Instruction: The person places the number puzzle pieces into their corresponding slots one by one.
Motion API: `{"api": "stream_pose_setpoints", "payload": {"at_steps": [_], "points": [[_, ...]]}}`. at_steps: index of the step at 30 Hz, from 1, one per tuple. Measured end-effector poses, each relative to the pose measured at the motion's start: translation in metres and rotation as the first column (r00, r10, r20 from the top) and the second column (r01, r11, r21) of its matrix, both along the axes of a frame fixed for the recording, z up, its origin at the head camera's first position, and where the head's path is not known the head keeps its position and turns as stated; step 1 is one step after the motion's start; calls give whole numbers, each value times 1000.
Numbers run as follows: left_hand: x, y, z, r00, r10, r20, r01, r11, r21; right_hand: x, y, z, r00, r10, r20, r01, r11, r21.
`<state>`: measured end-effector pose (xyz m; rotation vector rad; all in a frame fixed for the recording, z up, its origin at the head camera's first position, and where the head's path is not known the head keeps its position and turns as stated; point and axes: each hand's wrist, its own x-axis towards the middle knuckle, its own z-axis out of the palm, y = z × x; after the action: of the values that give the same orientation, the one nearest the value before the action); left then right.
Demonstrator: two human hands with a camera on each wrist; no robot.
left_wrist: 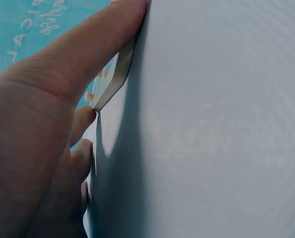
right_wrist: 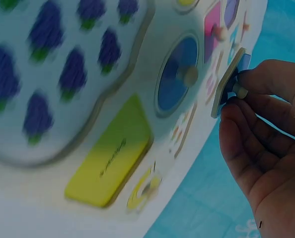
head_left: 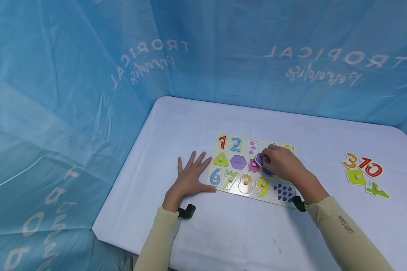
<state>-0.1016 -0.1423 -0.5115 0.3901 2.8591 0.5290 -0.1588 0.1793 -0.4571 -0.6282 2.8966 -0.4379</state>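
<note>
My right hand (head_left: pixel 285 163) pinches a purple hexagon puzzle piece (right_wrist: pixel 228 82) by its knob, tilted above the wooden puzzle board (head_left: pixel 236 190). In the head view, the hexagon's purple recess (head_left: pixel 238 162) lies left of the held piece. A pink square piece (head_left: pixel 253 165) and a blue round piece (right_wrist: pixel 176 77) sit in the board near this hand. Fingers spread, my left hand (head_left: pixel 188 180) lies at the board's left edge. Its thumb (left_wrist: pixel 95 47) is along the board's near corner in the left wrist view; exact contact is unclear.
Right of the board lie loose pieces: a 3 (head_left: pixel 350 160), a 10 (head_left: pixel 371 166), a green square (head_left: pixel 355 177) and a green 4 (head_left: pixel 376 189). A yellow-green rectangular recess (right_wrist: pixel 112 158) shows in the board. White cloth covers the table (head_left: pixel 186 124); blue sheets (head_left: pixel 224 56) hang behind.
</note>
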Motion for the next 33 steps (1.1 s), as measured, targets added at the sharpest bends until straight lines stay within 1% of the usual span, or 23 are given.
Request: {"api": "stream_pose_setpoints", "payload": {"at_steps": [3,9,15,18,25,33], "points": [[0,0,0,1000,-3,2,3,1000,-5,-1,-9,-3,1000,19,4,-19,1000,6],[-1,-1,0,1000,-9,0,9,1000,1,-4,-29,-5,998,56,10,-56,998,-14],[0,-1,-2,1000,-4,-10,4,1000,6,-7,-49,-8,997,70,22,-69,997,-20],[1,-1,-3,1000,-2,-4,2,1000,0,-7,-53,-12,996,84,11,-83,996,-20],[-1,-2,-2,1000,-8,-8,8,1000,-5,-8,-60,-11,994,106,-14,-107,994,-27],[-1,-1,-1,1000,-1,6,1,1000,-13,-8,-71,-13,990,143,13,-142,990,-15]]}}
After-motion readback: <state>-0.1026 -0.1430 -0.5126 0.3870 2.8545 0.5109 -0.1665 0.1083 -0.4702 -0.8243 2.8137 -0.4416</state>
